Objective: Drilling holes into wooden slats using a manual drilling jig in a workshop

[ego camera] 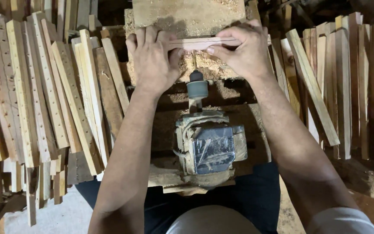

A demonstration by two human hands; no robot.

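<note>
Centrally, a motor [208, 149] sits on a sawdust-covered counter [247, 119], its shaft pointing away from the person and ending in a chuck [197, 88] that carries a thin bit [194, 60]. Beyond the chuck, both hands press a narrow wooden strip [204, 42] crosswise against the tip of the bit. The left hand [152, 60] lies flat, palm down, over the strip's left end, fingers extended and together; its grip is open-palmed, pressing rather than clasping. The right hand [243, 50] pinches the strip's right end, thumb on the near edge and fingers curled over the far edge, so its grip is closed on the strip. The strip rests on a heap of sawdust [204, 65] just beyond the chuck and against a flat wooden block [187, 15] that stands further from the motor. To the left of the motor, many long slats [48, 91] lie stacked side by side, several showing a row of drilled holes along their length. To the right of the motor, a second stack of plain slats [351, 82] stands close together, with one slat [312, 86] leaning diagonally across them. Nearer the person than the motor, dark trousers [256, 195] and a pale shirt [213, 221] are visible between the forearms.
</note>
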